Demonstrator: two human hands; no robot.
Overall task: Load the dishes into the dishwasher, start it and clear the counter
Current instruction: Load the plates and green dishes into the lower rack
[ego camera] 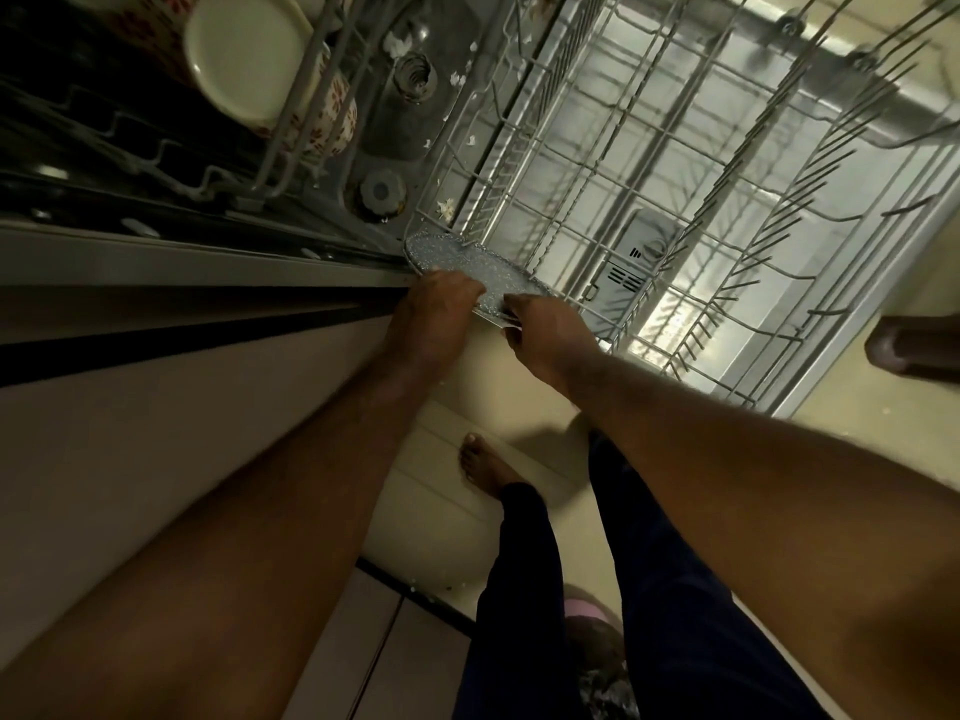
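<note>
The pulled-out lower rack [511, 163] fills the centre and right, only wire tines showing, while the upper rack [292, 111] at upper left holds a cream dish [244, 54] and a floral mug [337, 114]. A speckled grey plate [457, 257] sits at the lower rack's lower-left corner, long axis running upper left to lower right, just above both hands. The left hand [441, 304] grips its near rim; the right hand [540, 335] pinches its lower-right end.

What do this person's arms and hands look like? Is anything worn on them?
The left forearm and right forearm are bare, no sleeves in view. The left hand and right hand wear no gloves, and no watch, bracelet or ring shows. Lower down are dark navy trousers and a bare foot.
</note>
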